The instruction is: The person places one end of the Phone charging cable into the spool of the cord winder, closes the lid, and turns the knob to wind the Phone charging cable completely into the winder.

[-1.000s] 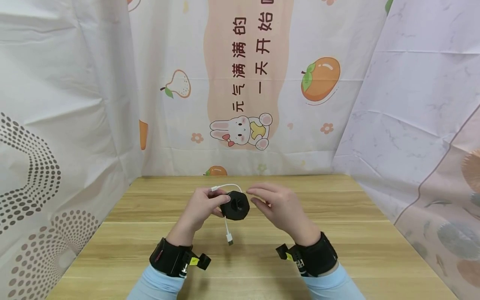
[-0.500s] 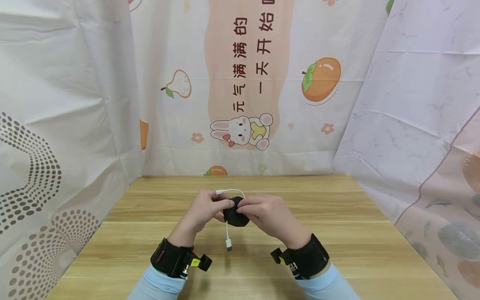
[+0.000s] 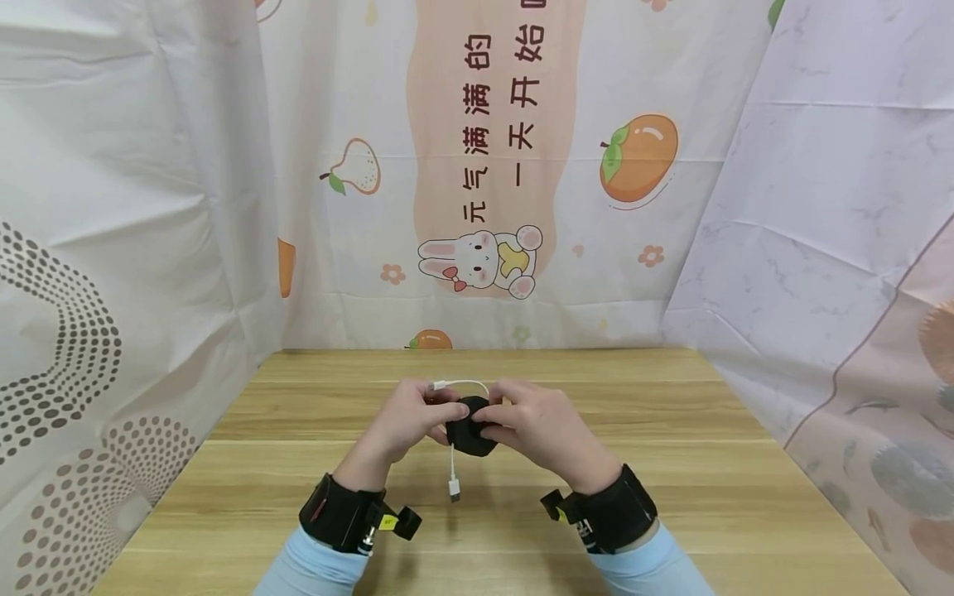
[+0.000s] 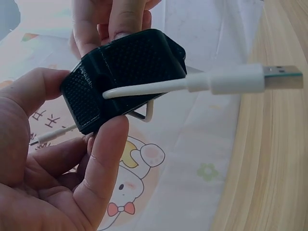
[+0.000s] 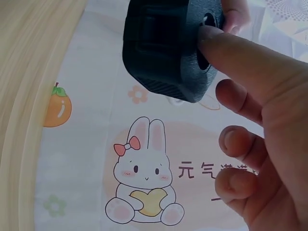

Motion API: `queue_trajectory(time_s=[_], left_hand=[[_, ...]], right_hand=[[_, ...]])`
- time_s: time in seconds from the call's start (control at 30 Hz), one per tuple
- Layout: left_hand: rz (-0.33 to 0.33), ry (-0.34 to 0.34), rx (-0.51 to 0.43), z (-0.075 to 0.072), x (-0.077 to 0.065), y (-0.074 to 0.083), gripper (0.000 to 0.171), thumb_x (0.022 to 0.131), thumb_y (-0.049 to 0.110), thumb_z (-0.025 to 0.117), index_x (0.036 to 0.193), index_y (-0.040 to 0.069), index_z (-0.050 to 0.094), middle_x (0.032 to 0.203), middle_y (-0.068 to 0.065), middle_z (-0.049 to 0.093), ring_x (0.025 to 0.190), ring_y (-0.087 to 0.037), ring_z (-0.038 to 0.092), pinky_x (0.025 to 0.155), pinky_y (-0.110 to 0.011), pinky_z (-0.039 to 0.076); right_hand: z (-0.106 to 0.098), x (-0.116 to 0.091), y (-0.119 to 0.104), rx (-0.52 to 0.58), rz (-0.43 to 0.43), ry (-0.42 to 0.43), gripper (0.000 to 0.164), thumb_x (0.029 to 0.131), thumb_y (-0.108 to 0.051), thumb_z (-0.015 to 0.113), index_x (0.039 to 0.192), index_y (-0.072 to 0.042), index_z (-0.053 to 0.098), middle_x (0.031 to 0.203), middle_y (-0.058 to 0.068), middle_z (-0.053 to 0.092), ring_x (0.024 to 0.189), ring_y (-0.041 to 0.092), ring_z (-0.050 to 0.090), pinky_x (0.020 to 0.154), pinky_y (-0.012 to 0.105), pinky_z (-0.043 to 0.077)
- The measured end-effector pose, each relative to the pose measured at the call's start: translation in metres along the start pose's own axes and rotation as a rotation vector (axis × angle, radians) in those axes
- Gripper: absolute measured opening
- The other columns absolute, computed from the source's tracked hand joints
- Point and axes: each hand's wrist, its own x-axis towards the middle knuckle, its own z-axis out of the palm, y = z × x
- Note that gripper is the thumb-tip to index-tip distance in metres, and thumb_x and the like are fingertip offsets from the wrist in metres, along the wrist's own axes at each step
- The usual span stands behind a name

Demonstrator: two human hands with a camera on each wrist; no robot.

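A black eight-sided cable winder (image 3: pixel 471 447) hangs above the table between both hands, a round opening at its centre. A short white USB cable (image 4: pixel 144 89) comes out of its side, the metal plug dangling; the other, smaller-plug end (image 3: pixel 441 384) loops out near the left fingers. My left hand (image 3: pixel 402 420) pinches the winder's left rim, thumb on its face. My right hand (image 3: pixel 532 422) has thumb and index finger at the centre; one fingertip (image 5: pixel 211 38) sits in the opening in the right wrist view. What those fingertips pinch inside is hidden.
Below the hands lies a light wooden table (image 3: pixel 298 414). A white curtain (image 3: pixel 335 248) printed with fruit, a rabbit and writing hangs behind its far edge. More cloth stands at both sides. Black straps with small cameras circle both wrists.
My right hand has come in from the right, and its fingertips are now at the winder's centre. The winder has sunk slightly with my left hand still holding it.
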Motion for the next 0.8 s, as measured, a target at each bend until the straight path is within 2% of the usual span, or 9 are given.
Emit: queue_trajectory(time_s=[0.1,0.3,0.5,0.8], left_hand=[[0.000,0.004,-0.002,0.000,0.000,0.000,0.024,0.088,0.011,0.077,0.098,-0.009,0.071,0.098,-0.016,0.065,0.085,-0.027,0.068,0.059,-0.044,0.061],[0.021,0.015,-0.021,0.000,0.000,0.002,0.031,0.090,0.011,0.076,0.111,-0.010,0.072,0.112,-0.020,0.066,0.089,-0.028,0.070,0.066,-0.045,0.062],[0.070,0.036,-0.034,0.000,0.000,0.004,0.029,0.090,0.010,0.075,0.112,-0.009,0.072,0.104,-0.019,0.071,0.086,-0.028,0.072,0.066,-0.041,0.062],[0.100,0.080,-0.045,0.000,-0.002,0.006,0.029,0.091,0.010,0.075,0.113,-0.009,0.072,0.100,-0.017,0.072,0.085,-0.026,0.071,0.067,-0.040,0.062]], right_hand=[[0.001,0.000,0.001,0.005,0.015,0.013,0.020,0.079,-0.025,0.090,0.096,-0.020,0.081,0.091,-0.007,0.061,0.072,0.006,0.059,0.059,0.021,0.051],[0.007,0.000,0.002,0.011,0.044,0.080,0.016,0.082,-0.024,0.088,0.087,-0.014,0.076,0.082,-0.007,0.062,0.066,0.006,0.060,0.056,0.021,0.051],[0.014,0.000,0.002,0.004,0.063,0.151,0.017,0.082,-0.020,0.087,0.085,-0.010,0.074,0.079,-0.003,0.062,0.061,0.007,0.060,0.054,0.022,0.051],[0.018,0.002,-0.006,-0.009,0.108,0.197,0.016,0.086,-0.017,0.084,0.086,-0.008,0.071,0.078,0.000,0.058,0.060,0.009,0.057,0.053,0.023,0.050]])
